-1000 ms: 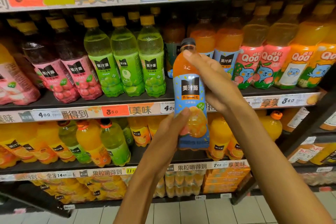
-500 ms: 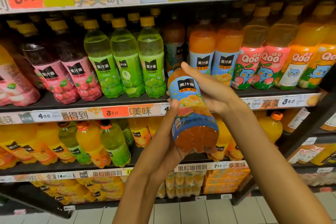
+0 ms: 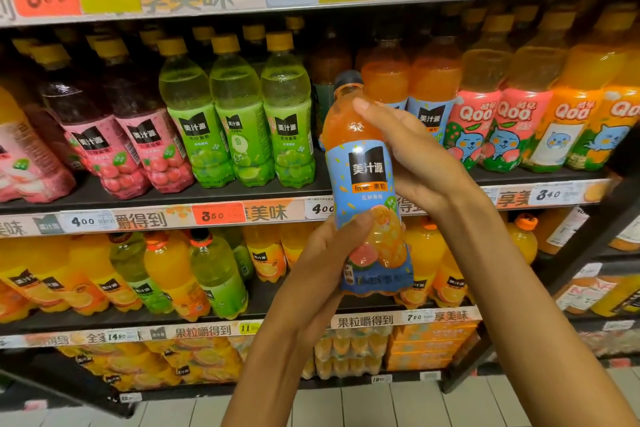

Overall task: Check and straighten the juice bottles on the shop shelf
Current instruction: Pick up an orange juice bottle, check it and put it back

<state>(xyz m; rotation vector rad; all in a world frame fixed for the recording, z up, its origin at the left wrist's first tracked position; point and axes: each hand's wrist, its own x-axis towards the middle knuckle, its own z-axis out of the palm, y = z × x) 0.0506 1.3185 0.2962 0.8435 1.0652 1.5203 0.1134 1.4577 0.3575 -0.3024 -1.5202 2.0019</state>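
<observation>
An orange juice bottle (image 3: 367,180) with a blue label and dark cap stands upright in the air in front of the shelf, label facing me. My left hand (image 3: 329,263) grips its lower part, thumb across the fruit picture. My right hand (image 3: 412,156) holds its upper part, fingers curled round the shoulder from the right. Behind it, the middle shelf (image 3: 242,194) has a gap between the green bottles (image 3: 239,135) and two matching blue-label orange bottles (image 3: 433,90).
Dark red juice bottles (image 3: 114,135) stand left of the green ones. Qoo bottles (image 3: 512,125) fill the right of the middle shelf. The lower shelf (image 3: 277,308) holds orange and green bottles. A dark frame bar (image 3: 588,239) slants at the right.
The bottle was tipped with its base toward me half a second ago; it now stands upright again, label forward. Both hands kept hold of it and rose slightly.
</observation>
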